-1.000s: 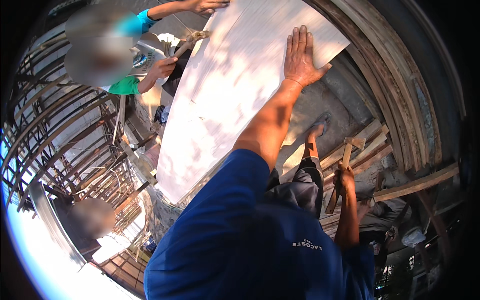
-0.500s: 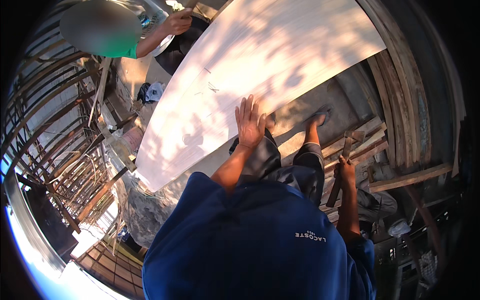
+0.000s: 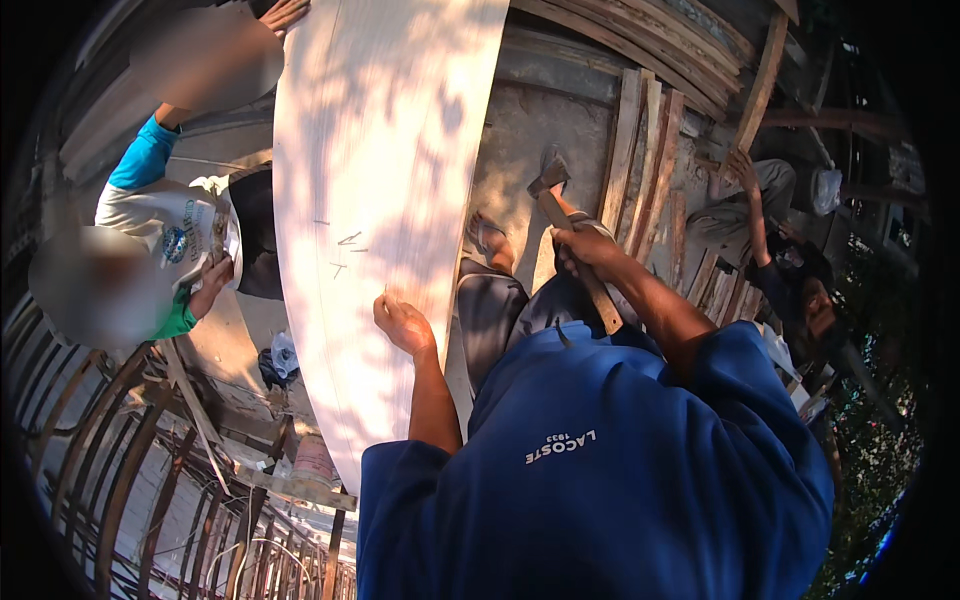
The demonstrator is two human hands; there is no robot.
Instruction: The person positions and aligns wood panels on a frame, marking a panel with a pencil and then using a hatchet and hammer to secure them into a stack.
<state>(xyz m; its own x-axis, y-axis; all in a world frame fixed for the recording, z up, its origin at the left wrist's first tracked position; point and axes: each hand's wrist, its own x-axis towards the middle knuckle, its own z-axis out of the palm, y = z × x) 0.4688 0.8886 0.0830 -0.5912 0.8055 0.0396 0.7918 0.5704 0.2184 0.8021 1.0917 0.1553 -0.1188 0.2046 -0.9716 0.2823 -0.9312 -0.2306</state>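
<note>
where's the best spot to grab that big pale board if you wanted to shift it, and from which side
Probably its long near edge, coming from the person's side. The pale board lies flat and wide, so only an edge can be pinched. The left hand already rests at that edge, while the right hand grips a hammer. Another person's hand rests at the far end.

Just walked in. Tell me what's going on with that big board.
The person's left hand rests its fingertips on the edge of a large pale plywood sheet that bears a few pencil marks. Their right hand grips the wooden handle of a hammer, head up, off to the side of the sheet. Across the sheet, a co-worker in a white and teal shirt has a hand at its far end. Another person crouches by the timber planks.
</note>
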